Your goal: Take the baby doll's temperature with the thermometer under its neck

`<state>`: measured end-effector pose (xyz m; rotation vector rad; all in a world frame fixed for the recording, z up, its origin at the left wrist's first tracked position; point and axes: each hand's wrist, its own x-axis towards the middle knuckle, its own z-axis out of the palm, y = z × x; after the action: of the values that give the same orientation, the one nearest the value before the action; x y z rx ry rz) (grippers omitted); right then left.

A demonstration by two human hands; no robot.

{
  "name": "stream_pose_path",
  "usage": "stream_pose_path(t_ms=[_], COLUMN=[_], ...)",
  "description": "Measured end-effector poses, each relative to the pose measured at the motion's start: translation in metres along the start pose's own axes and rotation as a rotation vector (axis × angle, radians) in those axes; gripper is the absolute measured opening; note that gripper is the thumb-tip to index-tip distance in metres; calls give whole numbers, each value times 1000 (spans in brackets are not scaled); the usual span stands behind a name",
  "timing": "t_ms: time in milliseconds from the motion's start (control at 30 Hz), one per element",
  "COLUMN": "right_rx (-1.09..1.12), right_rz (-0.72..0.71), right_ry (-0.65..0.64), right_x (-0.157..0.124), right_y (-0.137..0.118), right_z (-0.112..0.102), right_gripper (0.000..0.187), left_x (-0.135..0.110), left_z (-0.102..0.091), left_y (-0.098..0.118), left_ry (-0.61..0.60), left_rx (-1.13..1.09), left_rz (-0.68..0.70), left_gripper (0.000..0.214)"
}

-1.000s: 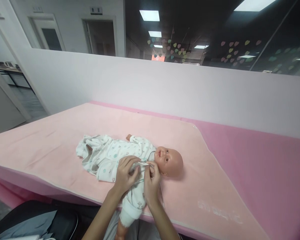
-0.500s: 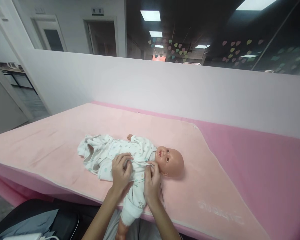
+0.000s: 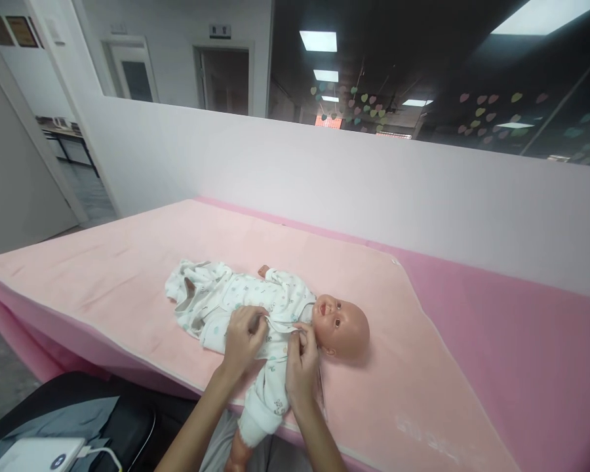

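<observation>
A baby doll [image 3: 343,328] lies on its back, its bald head toward the right. It wears white printed baby clothes [image 3: 246,288], with the leg part bunched at the left. One sleeved arm of the doll hangs over the table's near edge. On the doll's chest, my left hand [image 3: 246,334] pinches the front edge of the garment. Close to the doll's neck, my right hand [image 3: 302,354] is closed on the same edge, higher up. A strip of the cloth is raised between both hands. My fingertips partly hide the fastening.
A peach mat [image 3: 128,262] covers the table over a pink cloth [image 3: 521,328]. Behind stands a white half-wall [image 3: 349,177] with glass above. At the lower left are a black bag [image 3: 132,426] and a white device [image 3: 44,453] with a cable.
The view has shifted, so the scene sits slightly further right. My left hand's fingers have curled in more, and the garment edge between my hands stands lifted more clearly.
</observation>
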<state>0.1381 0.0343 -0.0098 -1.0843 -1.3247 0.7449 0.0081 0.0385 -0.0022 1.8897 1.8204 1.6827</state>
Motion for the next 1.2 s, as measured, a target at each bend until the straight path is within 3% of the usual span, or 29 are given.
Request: stream_pose_path(t_ms=[367,600,933,1100,1200], right_rx=[52,22,-67,-80,-86], right_rz=[43,-8,-45,-31,-41], right_ry=[-7,17,22,10,16], right_x=[-1,0,-1,-1,-1], right_y=[4,5,3,2,2], right_z=[0,1,1,1,1], right_gripper=[22,24,25,27,28], left_x=[7,12,18,19,18], left_z=[-27,-26,-42,-45,-44], left_y=[-11,-13,-34,-23,-12], left_ry=[-325,-329,-501,-528,-475], left_rx=[-66,-118,-478,-433,-405], left_rz=[-20,-86,-253,-274,-299], left_gripper=[20,19,20,24,27])
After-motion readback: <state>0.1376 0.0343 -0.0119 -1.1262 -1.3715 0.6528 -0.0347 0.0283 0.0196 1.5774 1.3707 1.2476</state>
